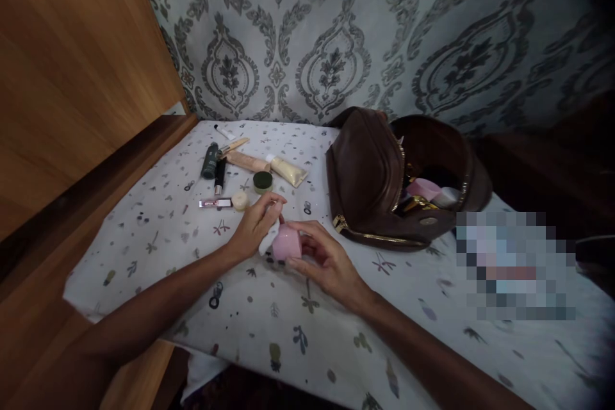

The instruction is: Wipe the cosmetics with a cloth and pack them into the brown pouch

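Note:
My right hand point(332, 264) grips a small pink jar point(287, 243) from its right side, thumb below and fingers above. Pressed to the jar's left side is a white wipe or tissue point(267, 242), held in the closed fingers of my left hand point(254, 229). Just beyond my left hand stand a round cream-coloured pot point(239, 200) and a jar with a dark green lid point(262, 182). A slim clear and pink tube point(214, 203) lies left of the pot.
Behind lie a cream tube point(288, 170), a beige tube point(248, 161), a dark green bottle point(210, 161) and a black tube point(220, 177). An unzipped brown bag point(362, 166) with several items inside stands at right. A wooden panel point(81, 38) borders the left.

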`<action>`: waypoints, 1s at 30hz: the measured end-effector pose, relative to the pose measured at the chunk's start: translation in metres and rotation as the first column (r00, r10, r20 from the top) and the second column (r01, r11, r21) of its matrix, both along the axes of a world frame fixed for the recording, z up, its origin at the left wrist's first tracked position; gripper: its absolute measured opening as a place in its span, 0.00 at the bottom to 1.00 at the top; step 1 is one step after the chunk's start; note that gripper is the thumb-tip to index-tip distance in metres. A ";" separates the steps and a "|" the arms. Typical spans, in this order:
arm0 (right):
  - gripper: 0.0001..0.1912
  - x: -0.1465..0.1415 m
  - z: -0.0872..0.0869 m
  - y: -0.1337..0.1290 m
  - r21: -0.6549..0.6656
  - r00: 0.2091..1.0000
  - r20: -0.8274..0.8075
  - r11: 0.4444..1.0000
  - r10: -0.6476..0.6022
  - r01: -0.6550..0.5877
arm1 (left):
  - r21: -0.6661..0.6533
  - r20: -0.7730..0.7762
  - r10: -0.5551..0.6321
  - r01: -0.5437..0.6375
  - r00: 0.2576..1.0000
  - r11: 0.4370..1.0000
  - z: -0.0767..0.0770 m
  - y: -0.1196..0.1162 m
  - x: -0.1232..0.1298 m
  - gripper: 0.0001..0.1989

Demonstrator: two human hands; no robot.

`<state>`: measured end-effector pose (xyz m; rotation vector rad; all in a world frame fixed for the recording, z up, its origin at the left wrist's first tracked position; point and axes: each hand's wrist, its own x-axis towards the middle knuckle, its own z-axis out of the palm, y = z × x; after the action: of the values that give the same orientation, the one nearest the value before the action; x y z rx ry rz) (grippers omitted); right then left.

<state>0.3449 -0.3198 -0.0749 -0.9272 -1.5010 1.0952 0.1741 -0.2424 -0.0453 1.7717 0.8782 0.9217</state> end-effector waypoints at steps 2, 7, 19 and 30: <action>0.28 0.000 0.000 0.000 -0.047 1.000 -0.017 0.999 -0.006 0.005 | -0.009 -0.023 0.022 -0.022 0.999 1.000 0.000 0.001 -0.001 0.19; 0.37 0.002 -0.008 0.003 -0.143 0.983 0.068 0.974 -0.170 0.178 | 0.260 -0.210 0.009 0.047 0.978 0.964 -0.001 -0.009 -0.003 0.19; 0.25 0.007 0.003 -0.003 0.225 0.965 0.264 0.972 0.005 -0.067 | -0.167 -0.118 -0.195 0.174 0.974 0.971 0.006 -0.006 0.000 0.21; 0.35 -0.002 0.006 -0.008 -0.227 0.968 -0.221 0.959 0.117 -0.168 | -0.682 0.396 -0.045 0.327 0.917 0.655 0.012 -0.013 0.013 0.30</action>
<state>0.3426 -0.3283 -0.0687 -0.8503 -1.2968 1.4624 0.1873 -0.2559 -0.0338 0.9192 0.6721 0.5756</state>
